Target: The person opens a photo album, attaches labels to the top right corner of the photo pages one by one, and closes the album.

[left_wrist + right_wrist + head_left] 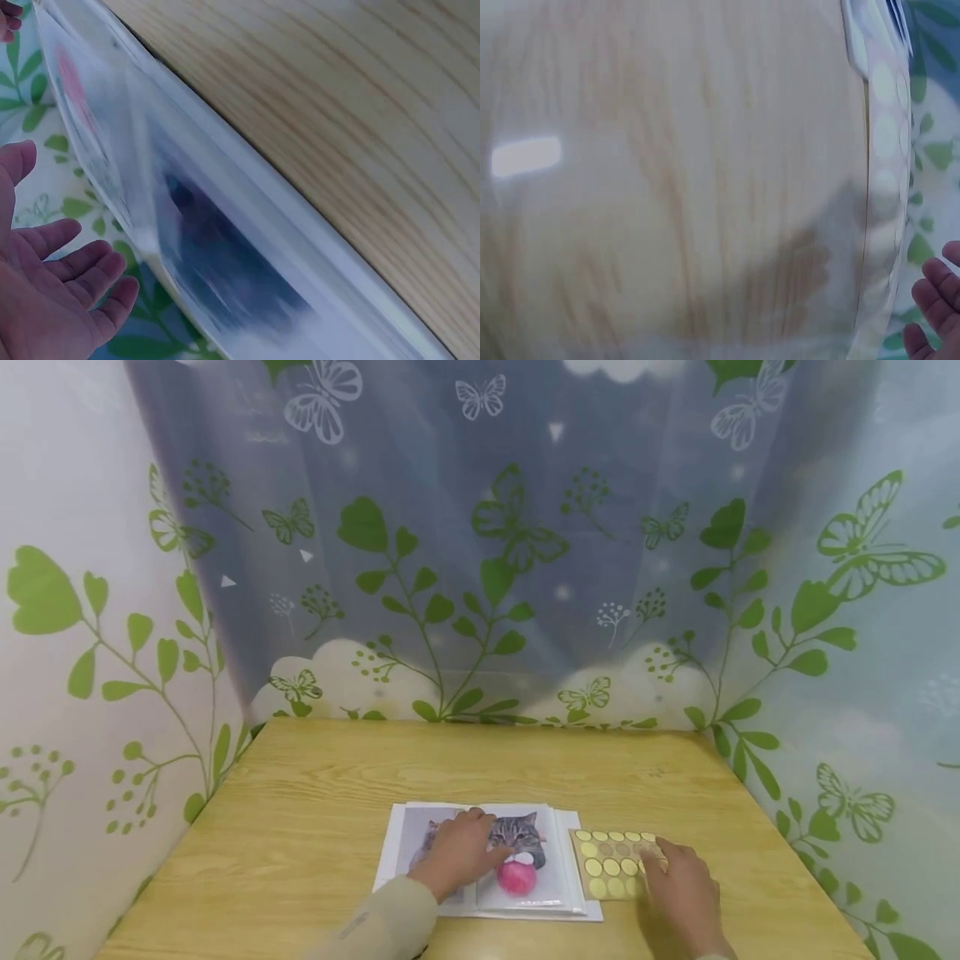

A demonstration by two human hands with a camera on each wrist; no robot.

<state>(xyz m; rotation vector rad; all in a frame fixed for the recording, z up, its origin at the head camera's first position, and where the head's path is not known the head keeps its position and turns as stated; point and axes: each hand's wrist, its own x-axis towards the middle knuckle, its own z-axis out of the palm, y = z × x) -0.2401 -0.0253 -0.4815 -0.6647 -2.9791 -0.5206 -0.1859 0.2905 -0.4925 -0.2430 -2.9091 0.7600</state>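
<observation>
An open photo album (487,906) with clear sleeves lies on the table. Its right page carries a picture of a grey tabby cat (517,833) with a pink round shape (517,878) below it. Across the album's middle reaches my left hand (459,850), fingers loosely extended; in the left wrist view it holds nothing and appears just above the pages. A sheet of round yellow stickers (611,866) adjoins the album's right side. Over that sheet's right end is my right hand (684,885), its fingers loosely bent and nothing visible in them; whether they touch the sheet I cannot tell.
The wooden table (480,760) extends around the album and sheet. Behind it and along both sides hangs a curtain (450,568) printed with leaves and butterflies. Glare and a hand's shadow fall on the tabletop in the right wrist view.
</observation>
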